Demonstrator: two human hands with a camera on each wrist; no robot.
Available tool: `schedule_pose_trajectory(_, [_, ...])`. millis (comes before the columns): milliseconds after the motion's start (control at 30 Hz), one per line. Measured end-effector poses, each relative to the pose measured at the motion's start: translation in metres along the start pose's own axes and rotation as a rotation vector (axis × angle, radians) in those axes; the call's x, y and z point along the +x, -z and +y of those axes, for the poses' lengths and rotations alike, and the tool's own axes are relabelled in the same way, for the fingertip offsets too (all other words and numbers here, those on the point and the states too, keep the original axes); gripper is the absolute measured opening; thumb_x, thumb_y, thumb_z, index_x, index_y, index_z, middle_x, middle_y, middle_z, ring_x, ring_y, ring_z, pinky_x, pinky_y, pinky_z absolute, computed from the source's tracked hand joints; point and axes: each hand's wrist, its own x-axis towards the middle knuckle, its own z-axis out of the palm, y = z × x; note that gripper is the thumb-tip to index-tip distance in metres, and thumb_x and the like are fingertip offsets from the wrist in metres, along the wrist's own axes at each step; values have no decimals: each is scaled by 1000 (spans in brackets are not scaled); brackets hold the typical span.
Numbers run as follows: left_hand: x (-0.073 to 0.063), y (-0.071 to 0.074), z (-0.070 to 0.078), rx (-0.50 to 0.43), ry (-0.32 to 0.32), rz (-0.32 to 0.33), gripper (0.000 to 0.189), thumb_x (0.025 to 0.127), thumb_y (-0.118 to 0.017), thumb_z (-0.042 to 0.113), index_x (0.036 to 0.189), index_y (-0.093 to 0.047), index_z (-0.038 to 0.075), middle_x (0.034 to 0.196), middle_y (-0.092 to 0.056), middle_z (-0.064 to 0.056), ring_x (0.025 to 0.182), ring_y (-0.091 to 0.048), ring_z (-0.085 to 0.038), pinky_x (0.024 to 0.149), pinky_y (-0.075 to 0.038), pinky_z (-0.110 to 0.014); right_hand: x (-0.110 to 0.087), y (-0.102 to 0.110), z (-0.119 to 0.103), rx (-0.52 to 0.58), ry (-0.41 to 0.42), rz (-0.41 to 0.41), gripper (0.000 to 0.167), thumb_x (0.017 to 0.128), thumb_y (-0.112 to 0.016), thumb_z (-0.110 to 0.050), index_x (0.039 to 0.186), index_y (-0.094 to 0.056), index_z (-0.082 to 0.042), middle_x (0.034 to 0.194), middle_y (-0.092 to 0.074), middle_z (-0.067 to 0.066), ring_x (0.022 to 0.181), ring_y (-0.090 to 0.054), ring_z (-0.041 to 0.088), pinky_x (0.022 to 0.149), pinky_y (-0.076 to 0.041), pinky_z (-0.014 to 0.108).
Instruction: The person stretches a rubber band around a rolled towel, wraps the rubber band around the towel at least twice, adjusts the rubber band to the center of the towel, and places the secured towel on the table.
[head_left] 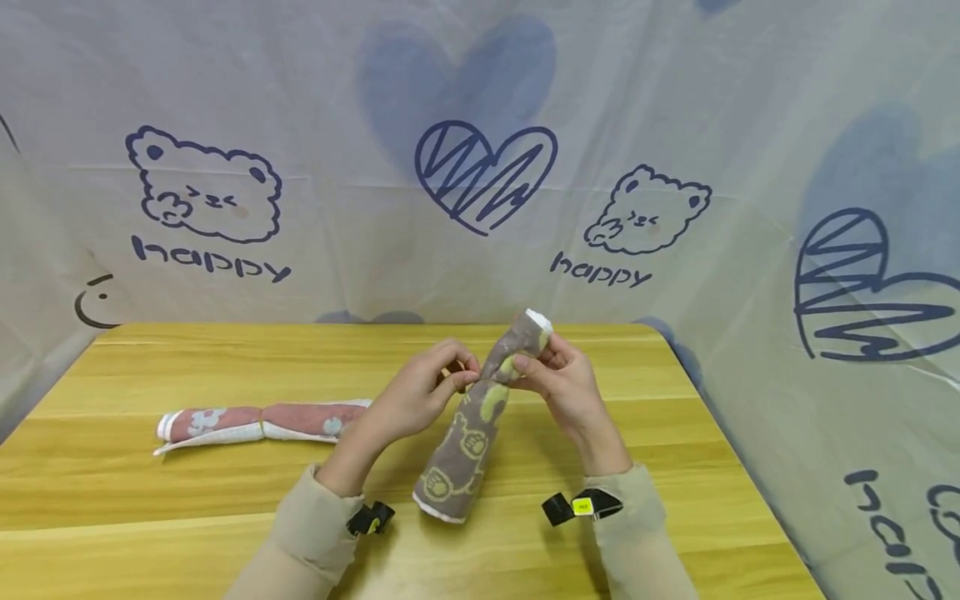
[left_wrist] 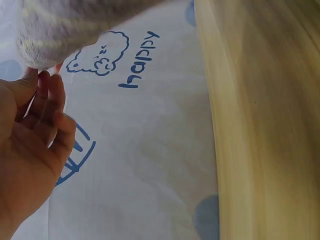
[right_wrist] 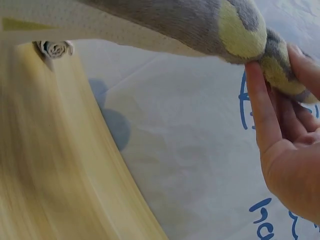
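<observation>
A rolled grey-brown towel [head_left: 457, 454] with yellow-green patterns and white ends is held at a slant above the table, drawn in to a narrow waist toward its upper end. My right hand [head_left: 566, 387] grips the short part above the waist, thumb on the front face; in the right wrist view its index finger [right_wrist: 263, 107] reaches to the crease. From the other side, my left hand [head_left: 420, 387] pinches at the waist's edge with thumb and index finger. What lies between these fingertips is hidden. In the left wrist view the towel [left_wrist: 60, 30] is just above the fingertips.
A pink rolled towel [head_left: 225, 423] with pale flower shapes lies to the left on the wooden table [head_left: 150, 500], a thin band [head_left: 262, 422] round its middle. Behind and to the right hangs a white cloth [head_left: 337, 150] printed with hearts and bears.
</observation>
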Motion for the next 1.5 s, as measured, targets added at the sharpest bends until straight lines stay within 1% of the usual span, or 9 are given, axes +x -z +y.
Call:
schedule_pose_trajectory(200, [0, 2, 3, 130, -118, 90, 3, 101, -68, 14, 102, -70, 11, 99, -64, 3, 79, -56, -10, 59, -45, -25, 1, -5, -1, 5, -29, 90, 32, 94, -65, 11, 125, -65, 0, 106, -76, 4, 90, -74, 19, 83, -63, 40])
schedule_pose_trajectory(367, [1, -3, 2, 200, -230, 155, 6, 95, -76, 6, 99, -73, 10, 99, -67, 0, 84, -64, -12, 68, -55, -26, 0, -10, -3, -1, -48, 174, 34, 93, -68, 11, 126, -62, 7, 104, -76, 4, 92, -74, 19, 83, -63, 41])
schedule_pose_trajectory(567, [1, -8, 0, 222, -246, 207, 8, 93, -78, 4, 98, -76, 10, 99, -70, 0, 80, -62, -10, 61, -54, -30, -1, -17, -6, -19, -37, 233, 40, 92, -69, 13, 130, -59, 13, 103, -75, 6, 89, -75, 18, 80, -63, 39])
schedule_pose_trajectory(767, [1, -7, -4, 184, -300, 254, 10, 87, -81, -3, 93, -79, 6, 94, -73, -3, 84, -70, -16, 75, -59, -25, -3, -24, -6, -32, -30, 271, 38, 91, -70, 13, 127, -60, 13, 97, -74, 6, 79, -74, 16, 69, -64, 33])
schedule_pose_trajectory(933, [1, -6, -6, 205, -340, 271, 14, 82, -84, -6, 90, -80, 6, 92, -73, -4, 84, -71, -18, 75, -60, -27, -4, -30, -6, -20, -47, 304, 35, 91, -72, 11, 124, -63, 11, 95, -73, 6, 75, -73, 14, 62, -62, 29])
schedule_pose_trajectory(1000, [1, -6, -4, 243, -334, 264, 14, 83, -84, -3, 91, -79, 7, 93, -73, -3, 84, -70, -18, 75, -60, -28, -5, -32, -6, -11, -56, 317, 34, 91, -71, 11, 124, -63, 10, 94, -73, 6, 75, -72, 13, 60, -62, 27])
schedule_pose_trajectory(1100, [0, -7, -1, 289, -280, 218, 11, 88, -83, 3, 95, -76, 9, 95, -71, -1, 83, -68, -15, 74, -59, -29, -5, -35, -6, 11, -56, 340, 34, 91, -71, 11, 123, -63, 10, 93, -73, 5, 71, -70, 11, 57, -60, 25])
schedule_pose_trajectory(1333, [1, -16, 6, 363, -127, 29, 9, 101, -69, 13, 103, -62, 9, 97, -60, 0, 79, -57, -11, 67, -54, -27, -2, -36, -3, 30, -22, 445, 30, 85, -75, 13, 115, -68, 10, 85, -73, 5, 60, -69, 10, 50, -57, 22])
schedule_pose_trajectory(1500, [3, -22, 6, 375, -82, 15, 9, 101, -67, 14, 101, -60, 9, 95, -58, 0, 78, -54, -12, 67, -52, -28, -1, -33, -1, -12, -29, 467, 32, 84, -78, 11, 115, -68, 11, 87, -74, 7, 63, -70, 10, 49, -57, 23])
